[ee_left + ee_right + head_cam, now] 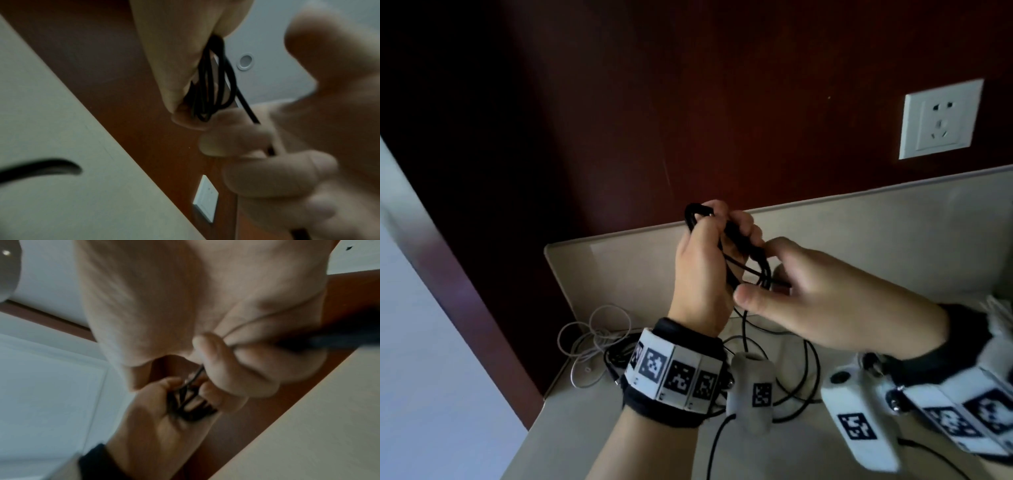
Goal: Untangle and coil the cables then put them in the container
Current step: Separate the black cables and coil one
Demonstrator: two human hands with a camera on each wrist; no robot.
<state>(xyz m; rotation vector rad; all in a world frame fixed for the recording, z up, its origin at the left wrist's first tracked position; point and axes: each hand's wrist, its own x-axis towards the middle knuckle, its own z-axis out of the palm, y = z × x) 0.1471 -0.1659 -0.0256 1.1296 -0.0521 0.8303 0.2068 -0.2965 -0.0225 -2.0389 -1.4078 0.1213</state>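
My left hand (705, 263) is raised above the table and grips a bundle of black cable (736, 253) loops; one loop sticks out past its fingers. Close beside it, my right hand (808, 298) pinches a strand of the same cable at the lower end of the bundle. The right wrist view shows the loops (185, 407) lying in the left palm (152, 418), with the right fingers (211, 363) closed on a strand. In the left wrist view the loops (209, 84) hang between both hands. The rest of the black cable (810, 373) trails down onto the table. No container is in view.
A tangle of white cable (595, 339) lies on the beige tabletop (619, 267) near its left corner, under my left wrist. A dark red wall behind carries a white socket (941, 120). The table's left edge drops away beside the white cable.
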